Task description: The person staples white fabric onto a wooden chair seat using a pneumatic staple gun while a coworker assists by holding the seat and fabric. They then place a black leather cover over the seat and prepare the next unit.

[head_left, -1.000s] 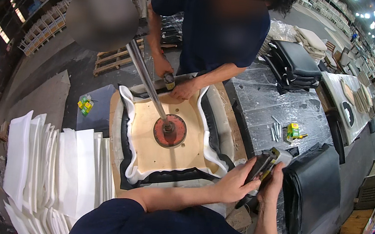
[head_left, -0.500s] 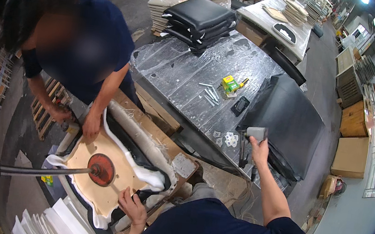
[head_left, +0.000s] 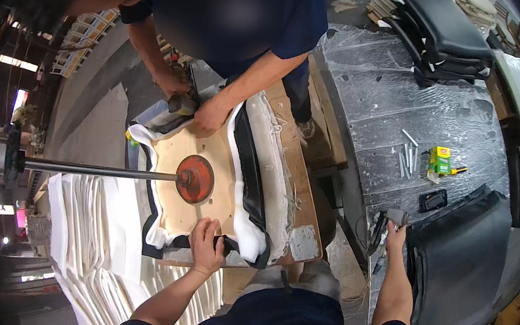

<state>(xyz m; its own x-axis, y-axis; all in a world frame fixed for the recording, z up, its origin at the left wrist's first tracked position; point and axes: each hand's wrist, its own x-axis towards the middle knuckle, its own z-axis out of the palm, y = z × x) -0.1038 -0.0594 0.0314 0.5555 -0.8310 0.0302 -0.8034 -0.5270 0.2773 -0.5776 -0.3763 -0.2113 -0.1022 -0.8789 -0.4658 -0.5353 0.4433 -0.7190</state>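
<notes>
Head view, looking down: a pale plywood seat board point(head_left: 197, 174) lies on a wooden workbench point(head_left: 309, 188), wrapped at its edges in white foam point(head_left: 246, 226) and black cover fabric point(head_left: 248, 161). A red press disc point(head_left: 196, 179) on a horizontal metal rod point(head_left: 97, 170) sits on the board's centre. The person's left hand point(head_left: 206, 245) is clenched on the fabric at the board's near edge, pulling it over the foam. The right hand point(head_left: 396, 230) reaches to the plastic-wrapped counter point(head_left: 403, 108) and grips a small grey tool point(head_left: 396, 216). A co-worker's 2 hands point(head_left: 192, 103) work the far edge with a tool. With only 1 hand holding the fabric, it could slip off the edge and wrinkle. Fingers so near the co-worker's tool and the disc could be pinched.
</notes>
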